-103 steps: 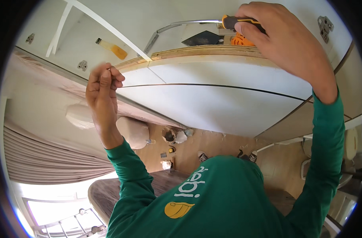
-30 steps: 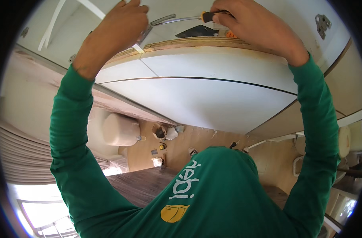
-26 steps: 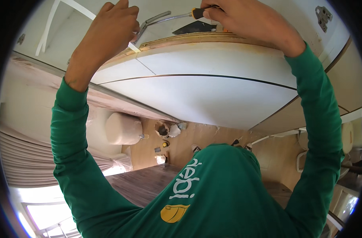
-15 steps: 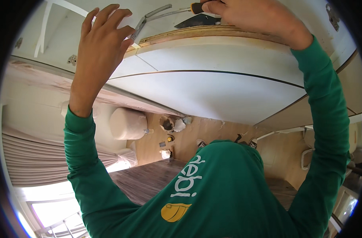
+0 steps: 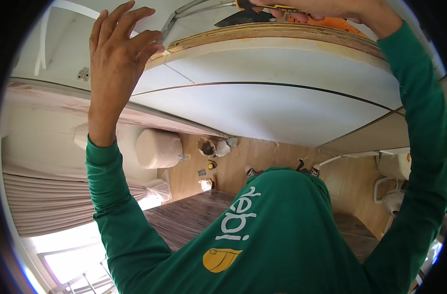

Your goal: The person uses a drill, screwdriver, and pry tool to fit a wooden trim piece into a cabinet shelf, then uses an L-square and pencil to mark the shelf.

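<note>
A screwdriver with a yellow-and-black handle (image 5: pixel 282 8) is gripped in my right hand (image 5: pixel 326 10), at the top edge of the view. Its metal shaft (image 5: pixel 211 8) points left, alongside a narrow, bent grey piece (image 5: pixel 170 23). My left hand (image 5: pixel 118 54) is raised, thumb and forefinger pinched at the lower end of that piece while the other fingers are spread. Below both hands runs the layered wooden edge (image 5: pixel 277 32) of a white panel. Behind that edge, next to my right hand, lie a dark pointed flat blade (image 5: pixel 245 18) and an orange part (image 5: pixel 338 24), partly hidden.
White cabinet fronts (image 5: pixel 262 110) drop away below the edge. A metal hinge plate (image 5: pixel 83 74) is at the left. Far down on the wooden floor (image 5: pixel 262 152) are a wrapped rounded seat (image 5: pixel 158 148), an open bag (image 5: pixel 206 146) and a yellow-black tape measure (image 5: pixel 212 165).
My right hand has shifted right and slightly up, uncovering more of the orange part. My left hand stays at the grey piece. The view has shifted slightly.
</note>
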The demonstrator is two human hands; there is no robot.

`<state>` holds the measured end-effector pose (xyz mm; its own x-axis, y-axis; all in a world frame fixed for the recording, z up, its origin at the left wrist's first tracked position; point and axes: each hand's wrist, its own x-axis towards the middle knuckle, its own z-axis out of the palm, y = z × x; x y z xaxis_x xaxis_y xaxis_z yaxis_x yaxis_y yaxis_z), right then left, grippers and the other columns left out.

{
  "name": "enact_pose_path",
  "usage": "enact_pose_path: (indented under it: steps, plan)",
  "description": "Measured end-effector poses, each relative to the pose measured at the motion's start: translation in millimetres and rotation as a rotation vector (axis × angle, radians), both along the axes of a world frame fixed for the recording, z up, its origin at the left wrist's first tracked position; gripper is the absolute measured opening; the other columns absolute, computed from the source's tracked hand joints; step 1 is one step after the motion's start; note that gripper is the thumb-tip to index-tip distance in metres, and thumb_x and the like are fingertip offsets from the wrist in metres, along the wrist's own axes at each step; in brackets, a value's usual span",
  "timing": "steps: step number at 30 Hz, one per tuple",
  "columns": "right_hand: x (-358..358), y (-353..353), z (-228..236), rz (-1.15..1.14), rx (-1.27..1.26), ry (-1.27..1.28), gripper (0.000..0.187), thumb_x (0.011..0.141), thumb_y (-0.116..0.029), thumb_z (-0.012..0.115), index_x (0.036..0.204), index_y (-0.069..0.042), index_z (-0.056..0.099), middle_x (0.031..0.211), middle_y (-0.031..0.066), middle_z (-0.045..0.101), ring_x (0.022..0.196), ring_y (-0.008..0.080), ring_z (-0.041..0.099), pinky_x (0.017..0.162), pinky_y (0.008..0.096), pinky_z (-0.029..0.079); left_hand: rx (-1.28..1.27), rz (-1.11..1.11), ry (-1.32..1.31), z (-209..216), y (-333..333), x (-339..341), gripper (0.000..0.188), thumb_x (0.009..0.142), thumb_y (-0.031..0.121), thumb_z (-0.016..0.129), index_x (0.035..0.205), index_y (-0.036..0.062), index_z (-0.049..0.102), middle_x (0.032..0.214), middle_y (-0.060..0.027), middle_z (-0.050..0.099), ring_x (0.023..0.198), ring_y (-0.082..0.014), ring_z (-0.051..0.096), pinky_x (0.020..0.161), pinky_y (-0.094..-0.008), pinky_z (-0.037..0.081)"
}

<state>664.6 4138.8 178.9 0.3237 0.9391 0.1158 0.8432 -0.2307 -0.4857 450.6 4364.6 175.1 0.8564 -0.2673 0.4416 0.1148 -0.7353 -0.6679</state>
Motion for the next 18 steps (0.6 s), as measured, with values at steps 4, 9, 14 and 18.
enact_pose_path:
  steps: [4, 9, 14, 18]
  plan:
    - [-14.5, 3.4, -6.6, 0.151, 0.038, -0.386, 0.035, 0.102, -0.027, 0.053, 0.097, 0.004, 0.068, 0.088, 0.0201, 0.071, 0.074, 0.034, 0.068, 0.072, 0.0449, 0.055, -0.012, 0.048, 0.015, -5.7, 5.8, -10.9, 0.019, 0.08, 0.029, 0.081, 0.095, 0.0174, 0.079, 0.131, 0.0068, 0.067, 0.138, -0.022, 0.05, 0.122, -0.0491, 0.031]
    - [6.9, 13.7, -33.4, 0.163, 0.19, -0.756, 0.027, 0.101, -0.023, 0.056, 0.099, 0.002, 0.067, 0.093, 0.018, 0.07, 0.078, 0.0339, 0.071, 0.073, 0.0451, 0.06, -0.037, -0.006, 0.015, -1.7, 12.8, -7.4, 0.019, 0.078, 0.027, 0.082, 0.095, 0.018, 0.079, 0.129, 0.0072, 0.068, 0.136, -0.0228, 0.052, 0.121, -0.0518, 0.031]
    - [-14.5, 2.1, -27.8, 0.151, 0.227, -0.914, 0.022, 0.097, -0.017, 0.06, 0.101, 0.003, 0.065, 0.095, 0.0163, 0.07, 0.079, 0.0308, 0.073, 0.071, 0.0417, 0.061, -0.062, -0.022, 0.025, -3.8, 15.2, -10.4, 0.015, 0.078, 0.022, 0.082, 0.091, 0.0155, 0.079, 0.127, 0.0063, 0.067, 0.135, -0.0226, 0.052, 0.122, -0.0522, 0.03]
    - [-9.2, 6.2, -27.7, 0.144, 0.238, -0.945, 0.021, 0.095, -0.017, 0.061, 0.102, 0.003, 0.066, 0.096, 0.0164, 0.07, 0.079, 0.0305, 0.074, 0.071, 0.0416, 0.061, -0.047, -0.021, 0.026, -2.9, 15.2, -10.8, 0.018, 0.078, 0.026, 0.082, 0.094, 0.0162, 0.08, 0.127, 0.0071, 0.068, 0.134, -0.0225, 0.053, 0.121, -0.0521, 0.031]
